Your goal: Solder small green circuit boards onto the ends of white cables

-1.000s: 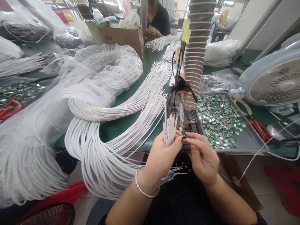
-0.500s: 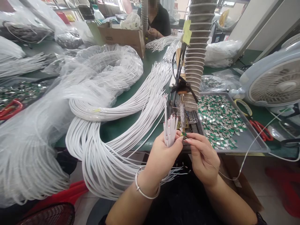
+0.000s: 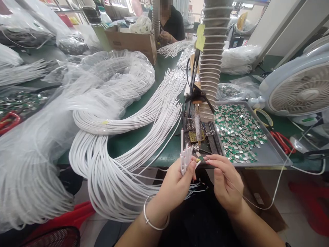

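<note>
My left hand (image 3: 176, 183) is closed around a bundle of white cables (image 3: 186, 158), whose cut ends stick up above the fingers. At its fingertips is a small green circuit board (image 3: 201, 158), beside a white cable end; the exact joint is too small to make out. My right hand (image 3: 227, 185) pinches a thin solder wire (image 3: 277, 190), which loops away to the right. Its fingertips are close to the little board. Just above both hands, a soldering iron (image 3: 197, 120) hangs tip down in a stand, apart from the board.
A grey tray (image 3: 276, 156) of small green-and-silver boards (image 3: 238, 132) stands right of the iron. Behind it are red-handled scissors (image 3: 282, 140), a tape roll and a fan (image 3: 305, 92). White cable bundles (image 3: 102, 164) fill the left. A ribbed hose (image 3: 212, 65) hangs ahead; a person sits opposite.
Both hands have come down and away from the iron tip, bringing the small board with them. The fingertips of the two hands are slightly farther apart. The view has shifted a little.
</note>
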Action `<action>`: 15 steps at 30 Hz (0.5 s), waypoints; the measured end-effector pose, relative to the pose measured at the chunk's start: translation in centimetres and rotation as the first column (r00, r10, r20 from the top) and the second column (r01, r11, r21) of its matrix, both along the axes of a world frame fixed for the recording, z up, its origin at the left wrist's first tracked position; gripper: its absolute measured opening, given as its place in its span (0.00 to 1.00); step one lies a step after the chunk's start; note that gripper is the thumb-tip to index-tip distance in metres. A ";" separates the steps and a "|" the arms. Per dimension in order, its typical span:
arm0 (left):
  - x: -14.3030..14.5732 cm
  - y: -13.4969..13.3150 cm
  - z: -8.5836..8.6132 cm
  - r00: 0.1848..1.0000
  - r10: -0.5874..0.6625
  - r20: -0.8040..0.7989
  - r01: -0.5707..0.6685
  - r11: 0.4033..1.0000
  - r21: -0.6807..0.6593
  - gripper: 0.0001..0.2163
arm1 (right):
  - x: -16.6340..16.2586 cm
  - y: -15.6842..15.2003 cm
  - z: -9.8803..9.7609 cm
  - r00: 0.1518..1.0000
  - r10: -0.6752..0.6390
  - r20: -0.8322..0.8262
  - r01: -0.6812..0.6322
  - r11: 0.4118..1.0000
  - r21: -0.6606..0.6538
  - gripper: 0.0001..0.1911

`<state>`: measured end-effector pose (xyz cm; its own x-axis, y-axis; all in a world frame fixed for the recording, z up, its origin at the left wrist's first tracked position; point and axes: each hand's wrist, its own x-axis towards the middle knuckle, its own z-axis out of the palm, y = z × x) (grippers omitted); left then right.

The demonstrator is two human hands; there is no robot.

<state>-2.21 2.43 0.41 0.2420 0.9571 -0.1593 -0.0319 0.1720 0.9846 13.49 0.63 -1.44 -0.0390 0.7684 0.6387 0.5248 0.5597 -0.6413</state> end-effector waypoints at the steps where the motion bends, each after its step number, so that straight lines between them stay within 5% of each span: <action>1: -0.1 -0.1 -0.1 1.000 0.024 -0.020 -0.024 1.000 0.013 0.13 | 0.2 -0.1 0.0 1.000 -0.020 0.007 0.020 1.000 0.003 0.14; 5: -0.6 -0.3 -0.6 0.995 0.073 -0.064 -0.072 0.997 0.020 0.14 | 1.7 0.1 0.3 0.985 -0.165 0.054 0.161 0.985 0.067 0.13; 9: -1.0 0.2 -1.2 0.997 -0.074 0.018 0.075 0.991 -0.113 0.17 | 4.1 1.6 1.3 0.945 -0.282 0.168 0.275 0.959 0.068 0.11; 15: -1.5 1.1 -2.2 0.932 -0.078 0.355 0.137 0.980 -0.145 0.12 | 7.3 3.8 2.1 0.845 -0.209 0.493 0.304 0.945 -0.121 0.08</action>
